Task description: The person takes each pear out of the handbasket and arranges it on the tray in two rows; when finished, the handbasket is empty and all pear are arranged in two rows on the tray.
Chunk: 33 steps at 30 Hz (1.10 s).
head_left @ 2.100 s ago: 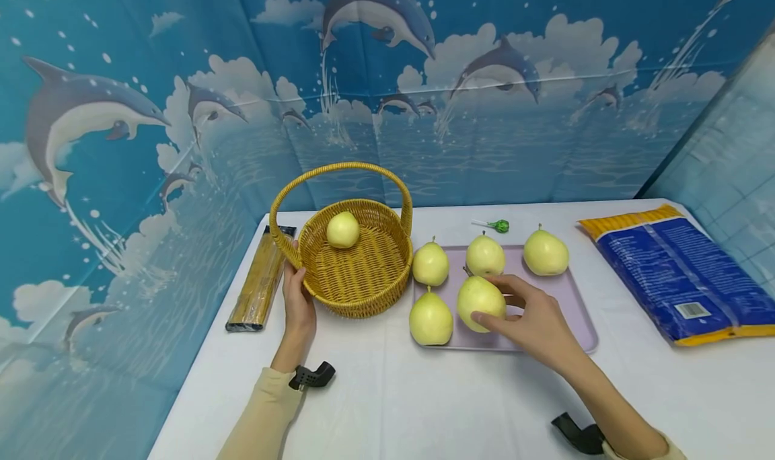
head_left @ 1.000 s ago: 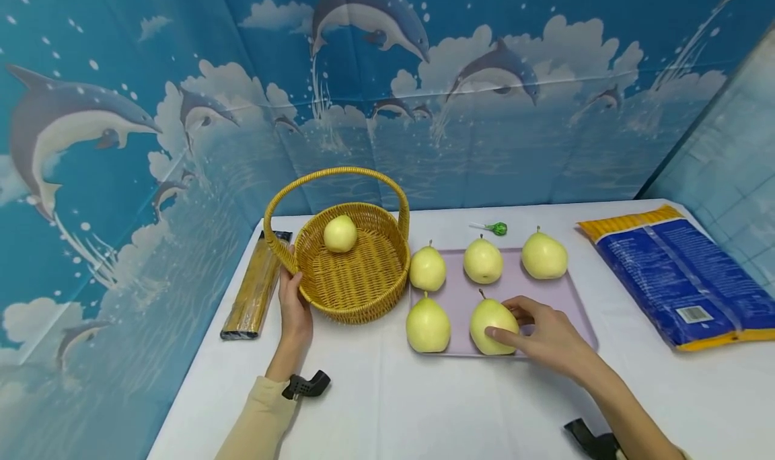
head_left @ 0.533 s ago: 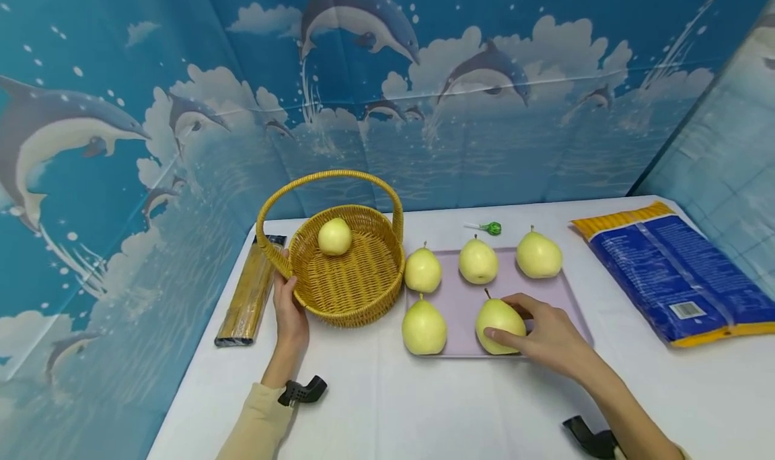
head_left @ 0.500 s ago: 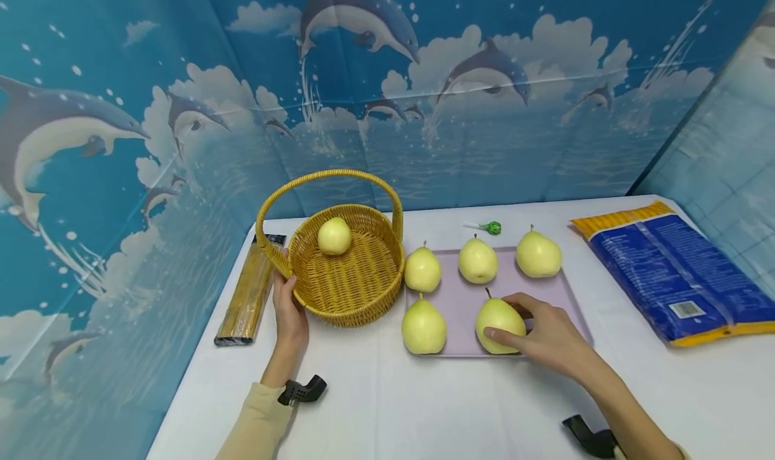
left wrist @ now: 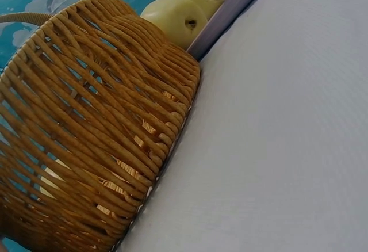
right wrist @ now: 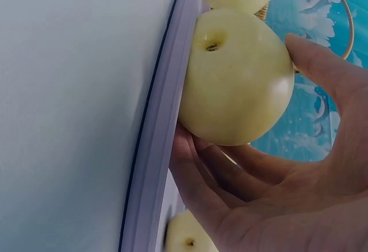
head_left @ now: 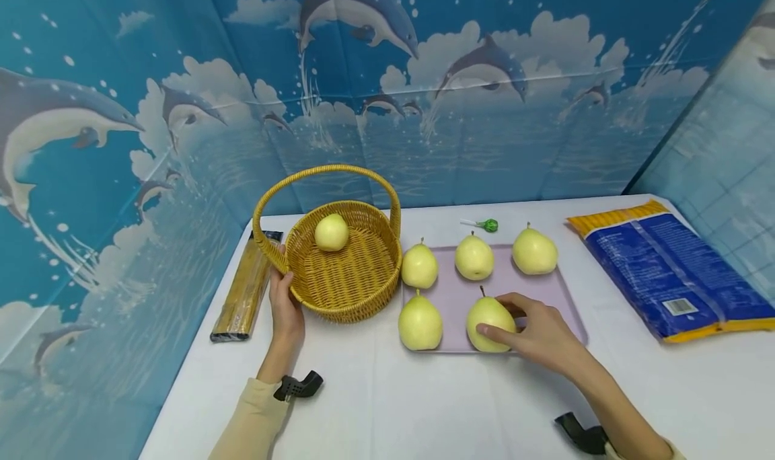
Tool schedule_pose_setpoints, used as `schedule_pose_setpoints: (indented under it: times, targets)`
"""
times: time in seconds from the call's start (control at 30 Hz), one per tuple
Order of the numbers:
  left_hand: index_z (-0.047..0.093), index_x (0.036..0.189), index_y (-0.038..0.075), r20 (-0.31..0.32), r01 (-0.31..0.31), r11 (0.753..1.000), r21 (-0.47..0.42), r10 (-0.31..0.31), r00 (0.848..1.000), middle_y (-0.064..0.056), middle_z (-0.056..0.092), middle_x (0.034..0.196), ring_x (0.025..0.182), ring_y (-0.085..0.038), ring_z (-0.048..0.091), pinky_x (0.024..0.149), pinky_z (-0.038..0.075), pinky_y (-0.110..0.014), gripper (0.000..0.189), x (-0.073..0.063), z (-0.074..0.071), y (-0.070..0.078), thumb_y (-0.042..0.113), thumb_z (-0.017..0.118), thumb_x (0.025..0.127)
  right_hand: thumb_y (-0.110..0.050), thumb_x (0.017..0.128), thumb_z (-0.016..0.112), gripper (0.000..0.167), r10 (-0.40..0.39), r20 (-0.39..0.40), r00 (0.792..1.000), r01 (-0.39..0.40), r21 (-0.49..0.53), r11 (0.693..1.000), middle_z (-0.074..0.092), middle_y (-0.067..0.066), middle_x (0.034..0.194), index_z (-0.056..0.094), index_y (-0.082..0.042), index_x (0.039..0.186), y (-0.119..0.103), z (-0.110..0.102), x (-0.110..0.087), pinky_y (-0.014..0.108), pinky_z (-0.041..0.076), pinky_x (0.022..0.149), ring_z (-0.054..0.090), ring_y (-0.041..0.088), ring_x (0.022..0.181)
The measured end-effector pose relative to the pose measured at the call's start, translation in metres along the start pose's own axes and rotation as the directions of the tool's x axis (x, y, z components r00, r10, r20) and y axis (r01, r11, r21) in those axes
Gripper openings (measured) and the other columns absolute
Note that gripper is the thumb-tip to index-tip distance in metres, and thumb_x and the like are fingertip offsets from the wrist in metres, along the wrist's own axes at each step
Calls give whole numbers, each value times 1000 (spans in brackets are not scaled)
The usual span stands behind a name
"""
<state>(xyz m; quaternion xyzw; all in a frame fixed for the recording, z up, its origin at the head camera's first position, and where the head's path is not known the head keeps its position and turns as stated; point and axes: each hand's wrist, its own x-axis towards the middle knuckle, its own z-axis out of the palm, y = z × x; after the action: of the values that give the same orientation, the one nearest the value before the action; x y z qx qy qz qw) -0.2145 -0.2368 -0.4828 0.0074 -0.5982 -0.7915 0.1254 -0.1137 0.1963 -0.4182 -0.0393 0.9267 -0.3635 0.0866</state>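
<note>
My left hand (head_left: pixel 286 305) holds the left side of a wicker basket (head_left: pixel 345 298) near the base of its tall handle, thumb in front and the other fingers mostly hidden. One pale yellow-green pear (head_left: pixel 331 233) lies inside, toward the back left. My right hand (head_left: pixel 539 329) grips another pear (head_left: pixel 489 325) from its right side at the front edge of a lilac tray (head_left: pixel 533 312). In the right wrist view this held pear (right wrist: pixel 236 79) sits between thumb and fingers, close over the tray rim (right wrist: pixel 155 142). Several more pears share the tray, one (head_left: pixel 420 322) at its front left corner.
A flat wrapped golden packet (head_left: pixel 245 292) lies left of the basket. Behind the tray is a green lollipop (head_left: pixel 489 225). A large blue and yellow bag (head_left: pixel 672 272) lies at the right. A dolphin-print curtain (head_left: pixel 375 137) hangs along the table's back edge.
The right hand has brought its pear from over the tray's middle down to the front edge, where it stands stem up. My left hand keeps holding the basket. The view has shifted slightly.
</note>
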Motion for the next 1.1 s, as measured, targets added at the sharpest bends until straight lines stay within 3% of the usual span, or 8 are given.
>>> schedule_pose_setpoints:
  times: [0.5,0.7,0.93,1.1]
  targets:
    - [22,170,25,-5,7,1000,4,-7,1000,7,27,170,157,-20,28,131,20,-38,60,1,-1,-2,19,35,111,-57,97,69,71,9,-50,999,-8,26,1000,69,19,134,61,-2,142,4,-4,1,57,56,98,68,39,119]
    - [22,170,25,10,-14,1000,-3,14,1000,8,27,170,158,-20,27,132,18,-40,60,3,-2,-2,20,35,112,-54,101,64,64,-8,-99,995,15,65,998,70,21,133,63,-3,140,3,-7,4,59,55,99,68,41,119]
    - [25,169,27,-1,4,1000,-2,-4,1000,6,27,171,159,-22,26,130,21,-39,59,2,0,-4,18,35,111,-54,103,62,70,4,-182,983,16,108,994,65,25,139,56,0,146,-5,-15,4,56,55,104,62,42,129]
    - [26,169,28,-2,2,1000,1,-2,1000,5,26,170,158,-24,26,130,21,-40,59,1,-2,-2,19,35,111,-48,101,68,66,-88,-215,973,113,106,988,63,24,142,55,-3,147,-26,-21,8,54,54,105,60,41,132]
